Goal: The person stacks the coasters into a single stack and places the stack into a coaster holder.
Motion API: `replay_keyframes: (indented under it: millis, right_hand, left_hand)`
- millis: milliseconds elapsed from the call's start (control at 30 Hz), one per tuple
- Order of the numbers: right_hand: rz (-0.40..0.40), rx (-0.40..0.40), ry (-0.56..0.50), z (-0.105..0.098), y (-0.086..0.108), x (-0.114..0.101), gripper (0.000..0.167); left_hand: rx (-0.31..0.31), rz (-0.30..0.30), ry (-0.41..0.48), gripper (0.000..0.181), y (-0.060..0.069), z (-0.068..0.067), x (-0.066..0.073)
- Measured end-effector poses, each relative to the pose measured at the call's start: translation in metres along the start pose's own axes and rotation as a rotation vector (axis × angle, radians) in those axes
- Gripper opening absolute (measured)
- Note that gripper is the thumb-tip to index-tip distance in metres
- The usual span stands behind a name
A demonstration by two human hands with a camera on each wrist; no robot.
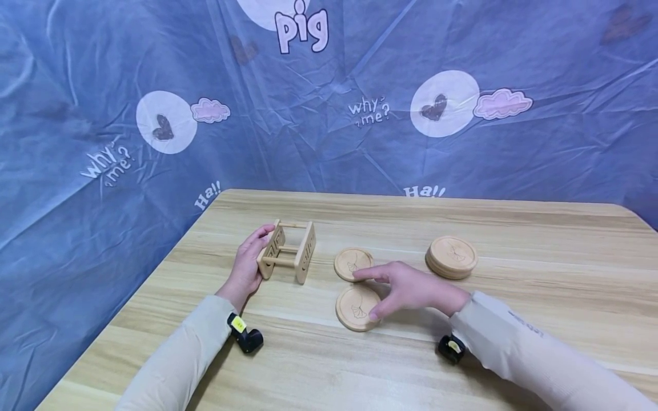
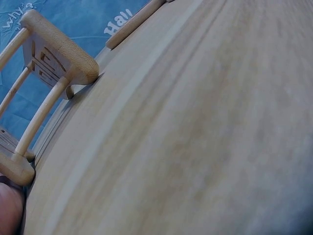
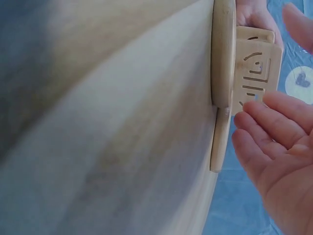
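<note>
A small wooden rack [image 1: 305, 253], two cut-out side panels joined by thin rods, stands left of centre on the table. My left hand [image 1: 247, 267] grips its left panel from outside; part of the grip is hidden. Two round wooden coasters lie flat right of the rack: a farther coaster [image 1: 348, 261] and a nearer coaster [image 1: 353, 308], each with a line drawing. Above them hovers my right hand [image 1: 411, 287], forefinger over the farther one and thumb over the nearer one's right edge. In the right wrist view, the fingers [image 3: 279, 122] are loosely extended, holding nothing.
A stack of similar coasters [image 1: 452, 254] sits on the right, beyond my right wrist. The wood-grain table [image 1: 540, 297] ends at a blue printed cloth [image 1: 329, 142] hanging behind it and along its left side.
</note>
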State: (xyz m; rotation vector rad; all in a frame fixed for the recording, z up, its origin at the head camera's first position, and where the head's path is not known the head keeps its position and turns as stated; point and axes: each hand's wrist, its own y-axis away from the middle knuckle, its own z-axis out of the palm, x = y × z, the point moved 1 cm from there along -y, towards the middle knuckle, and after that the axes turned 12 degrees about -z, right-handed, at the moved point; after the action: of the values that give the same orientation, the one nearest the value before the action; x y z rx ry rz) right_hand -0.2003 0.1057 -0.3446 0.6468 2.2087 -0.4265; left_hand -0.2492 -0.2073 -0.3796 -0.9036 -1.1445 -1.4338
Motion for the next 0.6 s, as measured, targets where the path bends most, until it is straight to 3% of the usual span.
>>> replay_keyframes:
  millis: [467,600]
  right_hand:
    - [-0.018,-0.037,0.089,0.0059,-0.0054,0.0001,0.083]
    - [-0.036,-0.081,0.117,0.0088,-0.0059,-0.0009,0.085]
  left_hand:
    - [-0.010,0.004,0.006,0.027,0.0012,0.0003,0.0005]
    - [-0.006,0.002,-0.002,0.029,0.0011,0.0001,0.0005]
